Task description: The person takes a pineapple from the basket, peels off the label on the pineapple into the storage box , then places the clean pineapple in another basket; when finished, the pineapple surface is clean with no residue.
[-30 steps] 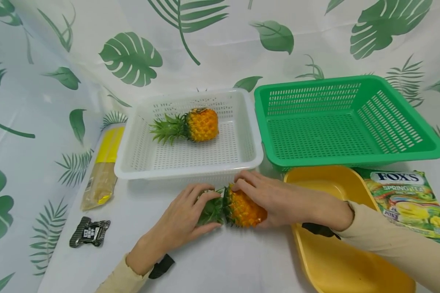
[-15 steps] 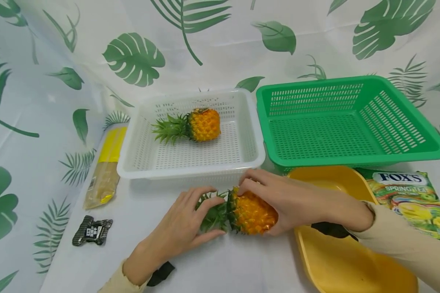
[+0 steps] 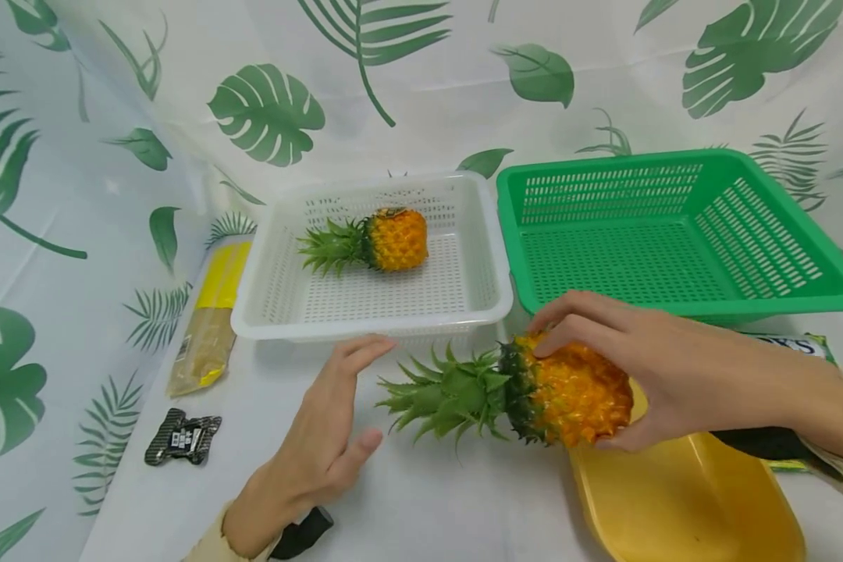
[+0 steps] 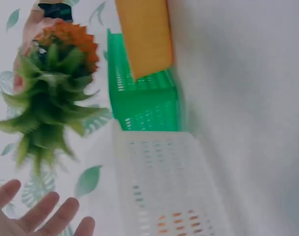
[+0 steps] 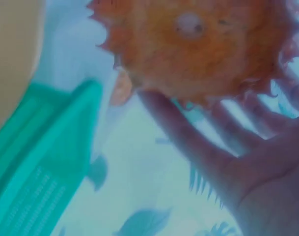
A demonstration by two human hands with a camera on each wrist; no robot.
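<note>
Above the near edge of the yellow tray (image 3: 681,499), the right hand (image 3: 646,367) held a pineapple (image 3: 534,390) off the table (image 3: 428,507), fingers curled over the orange body and thumb beneath it, the green crown pointing left. From the right wrist view the fruit's base (image 5: 193,44) filled the frame, with fingers (image 5: 188,132) wrapped around it. The left hand (image 3: 323,437) was just beside the crown, apart from it, its fingers straight and spread, holding nothing; the left wrist view showed its fingertips (image 4: 41,216) below the leaves (image 4: 46,108). Behind them stood a white basket (image 3: 478,304) containing a second pineapple (image 3: 375,240), and a green basket (image 3: 674,226) beside it on the right. Left of the white basket lay a yellow packet (image 3: 207,320) and a small dark packet (image 3: 183,437).
</note>
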